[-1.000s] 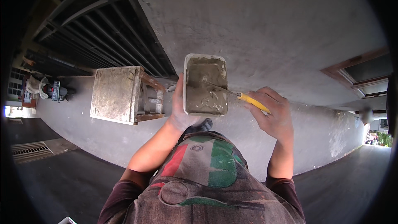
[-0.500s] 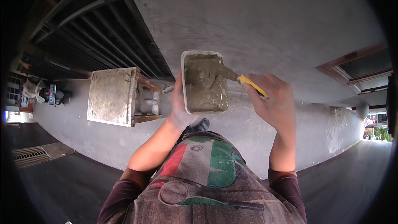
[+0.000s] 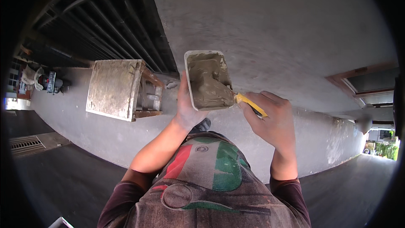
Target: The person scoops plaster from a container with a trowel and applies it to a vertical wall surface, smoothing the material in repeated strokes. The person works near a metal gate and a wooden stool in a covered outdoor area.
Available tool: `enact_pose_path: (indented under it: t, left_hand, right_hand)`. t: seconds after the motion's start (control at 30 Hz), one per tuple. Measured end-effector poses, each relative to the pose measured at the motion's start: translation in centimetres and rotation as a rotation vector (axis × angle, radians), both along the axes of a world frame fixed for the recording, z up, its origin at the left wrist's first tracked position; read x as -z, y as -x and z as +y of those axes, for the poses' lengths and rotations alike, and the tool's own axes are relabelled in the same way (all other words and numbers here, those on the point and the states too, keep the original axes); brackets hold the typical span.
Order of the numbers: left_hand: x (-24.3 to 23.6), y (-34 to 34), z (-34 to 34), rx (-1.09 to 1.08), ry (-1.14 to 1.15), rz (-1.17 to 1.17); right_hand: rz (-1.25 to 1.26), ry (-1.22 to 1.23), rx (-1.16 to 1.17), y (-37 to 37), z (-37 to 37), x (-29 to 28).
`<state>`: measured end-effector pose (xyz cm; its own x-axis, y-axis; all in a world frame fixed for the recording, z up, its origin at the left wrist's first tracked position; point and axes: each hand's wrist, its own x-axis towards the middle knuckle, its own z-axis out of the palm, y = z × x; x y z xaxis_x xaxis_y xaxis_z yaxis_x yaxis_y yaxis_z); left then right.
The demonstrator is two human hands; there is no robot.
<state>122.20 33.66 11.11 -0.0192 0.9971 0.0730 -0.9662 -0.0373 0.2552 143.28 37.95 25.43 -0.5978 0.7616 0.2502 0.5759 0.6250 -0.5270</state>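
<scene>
A rectangular white plastic tub [image 3: 188, 85] of wet grey-brown plaster-like paste [image 3: 206, 76] is held up in front of me. My left hand [image 3: 187, 109] grips the tub from its left side and underneath, fingers mostly hidden behind it. My right hand [image 3: 272, 118] is closed round the yellow and black handle of a putty knife [image 3: 251, 104]. The knife points left into the tub, and its blade is sunk in the paste near the lower right corner, so most of it is hidden.
A paste-stained wooden stool [image 3: 114, 88] stands on the floor to the left. Beyond it are dark metal bars [image 3: 101, 21]. A grey wall [image 3: 270, 25] rises ahead, with a wood-framed window [image 3: 371, 82] at right. A floor grate [image 3: 27, 142] lies at far left.
My right hand has moved down and slightly left, drawing the knife from the tub's upper right to its lower right. The paste surface has a new shape. The tub has tilted slightly.
</scene>
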Motion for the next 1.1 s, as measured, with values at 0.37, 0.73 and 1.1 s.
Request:
enact_pose_path:
  t: [0.37,0.73,1.1]
  left_hand:
    - [-1.0,0.3,-0.3,0.152,0.091,-0.072]
    - [-0.2,0.8,0.0,0.049,0.071,-0.049]
    - [-1.1,1.6,0.5,0.143,-0.022,0.019]
  right_hand:
    - [0.015,-0.182,-0.015,1.0,4.0,0.1]
    - [-0.064,-0.167,-0.152,0.1,0.9,-1.0]
    - [-0.028,-0.271,0.06,1.8,2.5,0.0]
